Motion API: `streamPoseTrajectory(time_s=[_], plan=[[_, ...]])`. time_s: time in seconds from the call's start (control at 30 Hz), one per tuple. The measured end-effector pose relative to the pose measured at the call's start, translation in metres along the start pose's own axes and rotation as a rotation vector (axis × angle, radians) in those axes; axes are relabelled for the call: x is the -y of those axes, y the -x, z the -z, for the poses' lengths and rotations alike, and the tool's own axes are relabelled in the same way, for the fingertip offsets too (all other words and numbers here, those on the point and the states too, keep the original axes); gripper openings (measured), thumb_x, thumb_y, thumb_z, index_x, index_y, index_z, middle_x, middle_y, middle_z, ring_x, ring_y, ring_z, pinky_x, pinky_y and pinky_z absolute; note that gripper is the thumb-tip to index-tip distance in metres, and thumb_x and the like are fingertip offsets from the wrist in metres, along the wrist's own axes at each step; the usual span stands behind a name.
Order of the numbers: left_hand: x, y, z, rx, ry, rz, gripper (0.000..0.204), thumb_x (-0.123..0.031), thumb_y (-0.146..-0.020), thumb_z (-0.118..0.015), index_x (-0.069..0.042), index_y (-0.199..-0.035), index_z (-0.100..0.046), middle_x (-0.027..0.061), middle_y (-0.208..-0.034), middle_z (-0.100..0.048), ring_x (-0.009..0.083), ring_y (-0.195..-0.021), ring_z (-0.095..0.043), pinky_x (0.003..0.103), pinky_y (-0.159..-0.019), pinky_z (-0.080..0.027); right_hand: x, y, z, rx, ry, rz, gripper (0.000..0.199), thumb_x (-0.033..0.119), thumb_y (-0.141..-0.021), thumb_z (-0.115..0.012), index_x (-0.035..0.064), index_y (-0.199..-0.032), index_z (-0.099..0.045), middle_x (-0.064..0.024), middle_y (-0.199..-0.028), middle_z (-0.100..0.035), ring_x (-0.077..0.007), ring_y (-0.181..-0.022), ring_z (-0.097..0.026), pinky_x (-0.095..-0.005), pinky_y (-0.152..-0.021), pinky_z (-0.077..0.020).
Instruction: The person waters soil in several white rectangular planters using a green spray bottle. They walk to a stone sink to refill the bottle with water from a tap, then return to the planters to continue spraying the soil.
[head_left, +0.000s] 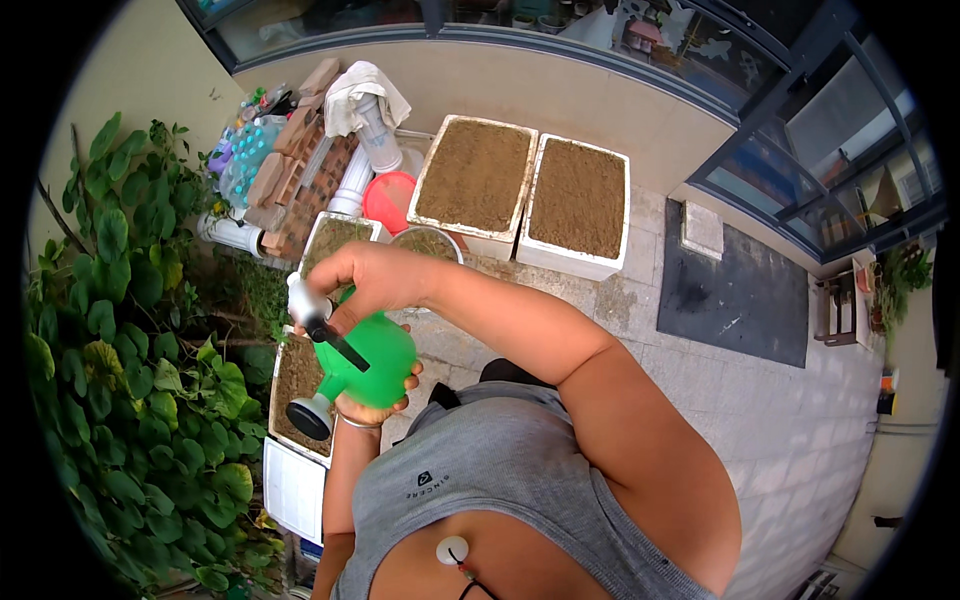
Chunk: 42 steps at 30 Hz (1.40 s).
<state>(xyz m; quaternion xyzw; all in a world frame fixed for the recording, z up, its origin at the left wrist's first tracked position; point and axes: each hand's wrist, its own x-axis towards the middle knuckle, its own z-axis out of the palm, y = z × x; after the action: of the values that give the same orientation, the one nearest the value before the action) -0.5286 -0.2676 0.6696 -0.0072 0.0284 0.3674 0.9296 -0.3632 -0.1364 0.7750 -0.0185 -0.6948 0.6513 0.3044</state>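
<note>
One bank of leafy plants (150, 400) fills the left side. Next down: dark mat (735, 300) on the paving at right. Pair of white soil-filled boxes (575, 262), side by side against the wall, left of the mat. Brick stack (315, 185) left of those. Narrow soil box (273, 405) lower left, partly hidden behind the can.

Green watering can (378, 362) is in front of the person's chest, tilted, sprinkler head low and left. Both hands occupied: left hand (362, 410) wraps the can's body from below; right hand (375, 280) is closed round a white-and-black piece (310, 300) at the top; blurred, can't tell if attached. Smallest: black-faced sprinkler head (310, 418).
</note>
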Motion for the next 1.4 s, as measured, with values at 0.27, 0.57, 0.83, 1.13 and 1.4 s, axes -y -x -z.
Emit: streamPoseTrajectory(time_s=[0.27,0.57,0.83,1.13,1.4], plan=[[-0.007,-0.008,0.001,0.006,-0.037,0.037,0.097,-0.071,-0.086,-0.045,-0.002,-0.149,-0.022,0.0386,-0.122,-0.043,0.0449,-0.1,-0.054,0.052,-0.068,-0.056,0.019,0.017,-0.001,-0.081,-0.064,0.057,0.033,0.003,-0.08,-0.068,0.0018,-0.113,-0.063,-0.0055,-0.109,-0.067,-0.0162,-0.108,-0.059,-0.0313,-0.096,-0.0447],[-0.009,-0.018,-0.024,-0.275,-0.077,-0.148,0.073,-0.062,-0.089,-0.042,0.001,-0.125,-0.055,0.0381,-0.1,-0.058,0.0475,-0.086,-0.063,0.058,-0.053,-0.055,0.005,0.022,-0.014,-0.362,0.286,-0.127,0.042,0.017,-0.076,-0.081,0.0058,-0.114,-0.065,-0.0074,-0.115,-0.067,-0.0161,-0.106,-0.062,-0.0318,-0.093,-0.0472],[-0.011,-0.015,-0.024,-0.065,-0.081,0.061,0.069,-0.059,-0.092,-0.038,-0.001,-0.126,-0.052,0.0434,-0.104,-0.055,0.053,-0.082,-0.064,0.055,-0.049,-0.057,0.038,-0.008,0.008,0.3,0.156,-0.099,0.058,0.013,-0.076,-0.077,0.0063,-0.13,-0.057,-0.012,-0.116,-0.067,-0.0224,-0.109,-0.064,-0.037,-0.096,-0.0485],[-0.006,-0.014,0.006,0.076,0.096,0.049,0.088,-0.065,-0.091,-0.038,0.009,-0.14,-0.035,0.0478,-0.121,-0.044,0.0579,-0.102,-0.056,0.061,-0.067,-0.053,0.02,0.015,-0.015,-0.126,0.207,-0.003,0.024,0.016,-0.078,-0.077,0.0021,-0.094,-0.067,-0.0164,-0.107,-0.07,-0.0265,-0.107,-0.066,-0.0388,-0.091,-0.0517],[0.004,-0.061,0.01,-0.089,-0.05,0.125,0.091,-0.074,-0.088,-0.035,0.001,-0.139,-0.04,0.0477,-0.124,-0.044,0.0566,-0.086,-0.063,0.051,-0.049,-0.057,0.019,0.066,0.003,-0.54,0.281,-0.167,0.015,0.009,-0.087,-0.07,-0.0025,-0.096,-0.066,-0.0173,-0.104,-0.071,-0.0181,-0.095,-0.067,-0.0328,-0.084,-0.0533]])
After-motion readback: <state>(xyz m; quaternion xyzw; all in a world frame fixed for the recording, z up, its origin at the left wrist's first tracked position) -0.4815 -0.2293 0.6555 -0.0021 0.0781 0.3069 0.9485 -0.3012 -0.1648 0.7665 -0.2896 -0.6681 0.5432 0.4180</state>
